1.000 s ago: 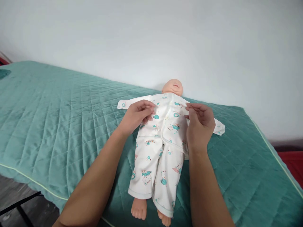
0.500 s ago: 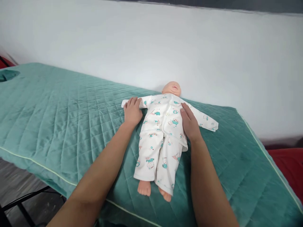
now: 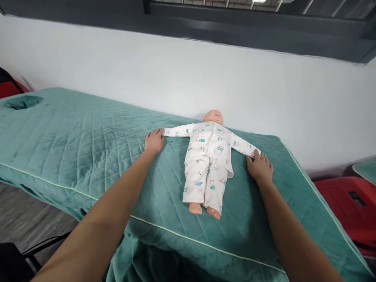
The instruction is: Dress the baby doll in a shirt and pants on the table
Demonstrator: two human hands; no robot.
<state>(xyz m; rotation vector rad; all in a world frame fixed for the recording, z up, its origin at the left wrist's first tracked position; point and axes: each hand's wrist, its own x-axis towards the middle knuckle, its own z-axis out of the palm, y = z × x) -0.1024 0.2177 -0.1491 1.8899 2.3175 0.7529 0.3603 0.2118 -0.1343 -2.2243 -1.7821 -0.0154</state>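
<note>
A baby doll [image 3: 210,147] lies on its back on the green quilted cover, head toward the wall and bare feet toward me. It wears a white long-sleeved top and white trousers, both printed with small green and pink figures. Its arms are stretched out to both sides, the doll's hands hidden. At the end of the sleeve on the left, my left hand [image 3: 154,141] has its fingers closed over the cuff. My right hand [image 3: 261,166] holds the cuff of the other sleeve, thumb on the near side.
The green quilted cover [image 3: 96,141] drapes over a long bed with a hole [image 3: 25,102] at its far left. A white wall [image 3: 132,70] runs behind, under a dark window frame [image 3: 249,31]. To the right stands a red chair [image 3: 343,207].
My left hand has slid outward to the sleeve's end. My right hand has left the doll's side for the right cuff. The view has tilted up, showing the window frame.
</note>
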